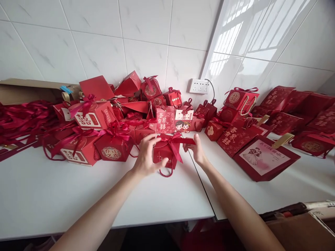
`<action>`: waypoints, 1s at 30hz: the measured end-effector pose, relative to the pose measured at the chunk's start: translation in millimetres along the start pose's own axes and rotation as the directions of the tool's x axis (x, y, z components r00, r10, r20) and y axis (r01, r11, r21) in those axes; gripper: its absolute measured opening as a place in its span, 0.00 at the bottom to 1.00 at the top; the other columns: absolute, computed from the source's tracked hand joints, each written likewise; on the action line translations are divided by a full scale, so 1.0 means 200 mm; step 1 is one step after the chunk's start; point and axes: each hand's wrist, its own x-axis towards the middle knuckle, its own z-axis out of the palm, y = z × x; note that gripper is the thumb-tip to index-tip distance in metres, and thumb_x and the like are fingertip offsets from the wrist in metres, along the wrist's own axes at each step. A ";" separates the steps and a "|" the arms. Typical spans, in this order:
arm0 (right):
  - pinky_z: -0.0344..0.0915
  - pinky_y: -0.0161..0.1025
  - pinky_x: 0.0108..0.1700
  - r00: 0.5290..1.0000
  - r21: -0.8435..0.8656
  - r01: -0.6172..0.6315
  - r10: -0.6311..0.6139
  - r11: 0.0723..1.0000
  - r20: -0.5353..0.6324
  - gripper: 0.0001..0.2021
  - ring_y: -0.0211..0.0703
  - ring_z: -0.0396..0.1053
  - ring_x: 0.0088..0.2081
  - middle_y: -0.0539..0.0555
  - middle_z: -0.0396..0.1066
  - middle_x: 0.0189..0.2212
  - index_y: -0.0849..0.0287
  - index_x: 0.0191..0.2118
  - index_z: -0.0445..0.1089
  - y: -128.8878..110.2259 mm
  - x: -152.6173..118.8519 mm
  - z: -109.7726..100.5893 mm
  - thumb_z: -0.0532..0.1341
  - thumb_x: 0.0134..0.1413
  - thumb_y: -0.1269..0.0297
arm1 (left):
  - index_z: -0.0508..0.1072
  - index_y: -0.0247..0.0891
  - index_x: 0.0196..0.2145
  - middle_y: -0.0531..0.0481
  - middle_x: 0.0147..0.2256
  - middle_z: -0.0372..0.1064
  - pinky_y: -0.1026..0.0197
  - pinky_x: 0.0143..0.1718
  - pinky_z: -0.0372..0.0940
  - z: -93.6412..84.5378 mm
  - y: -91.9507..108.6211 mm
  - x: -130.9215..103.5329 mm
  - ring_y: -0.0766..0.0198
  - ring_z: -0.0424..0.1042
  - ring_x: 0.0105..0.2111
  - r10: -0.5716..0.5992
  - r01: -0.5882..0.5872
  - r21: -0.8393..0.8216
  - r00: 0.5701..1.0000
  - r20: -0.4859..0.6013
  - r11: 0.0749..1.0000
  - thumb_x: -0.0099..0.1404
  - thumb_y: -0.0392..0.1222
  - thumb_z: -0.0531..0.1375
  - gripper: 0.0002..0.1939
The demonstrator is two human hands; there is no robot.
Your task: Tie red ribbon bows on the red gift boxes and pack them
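Bow-tying step appeared in hand: left hand (145, 156) gripped the small red gift box (164, 153) at table (78, 195) centre, right hand (195, 150) pinched its ribbon (175, 142) end; next move likely req. even tension w/ box steadied.

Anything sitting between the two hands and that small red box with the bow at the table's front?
No. The left hand already rests on the small red box, and the right hand holds its ribbon bow end. The box pile lies behind.
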 end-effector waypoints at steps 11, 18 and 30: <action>0.57 0.39 0.30 0.920 0.096 -0.201 0.154 0.975 0.361 0.14 0.37 0.59 0.19 0.50 0.62 0.13 0.61 0.17 0.67 -0.03 0.00 0.01 0.52 0.46 0.61 | 0.70 0.39 0.35 0.48 0.39 0.69 0.57 0.46 0.63 0.00 0.05 0.03 0.62 0.69 0.43 0.230 -0.226 0.065 0.971 -0.060 0.972 0.65 0.34 0.53 0.06; 0.61 0.41 0.33 0.721 0.131 -0.433 0.255 0.892 0.645 0.19 0.43 0.68 0.23 0.59 0.72 0.19 0.68 0.25 0.74 -0.08 0.00 -0.04 0.49 0.45 0.62 | 0.68 0.37 0.29 0.44 0.42 0.66 0.56 0.47 0.65 -0.05 0.02 0.05 0.59 0.68 0.45 -0.090 0.074 -0.156 0.991 -0.099 0.985 0.62 0.38 0.54 0.06; 0.64 0.46 0.45 0.543 0.143 -0.536 0.210 0.832 0.813 0.23 0.51 0.73 0.38 0.68 0.76 0.35 0.72 0.35 0.75 -0.14 -0.02 -0.10 0.46 0.53 0.61 | 0.67 0.36 0.22 0.45 0.38 0.64 0.62 0.33 0.65 -0.05 0.06 0.06 0.58 0.67 0.41 -0.377 0.335 -0.411 0.926 -0.024 0.848 0.54 0.43 0.57 0.08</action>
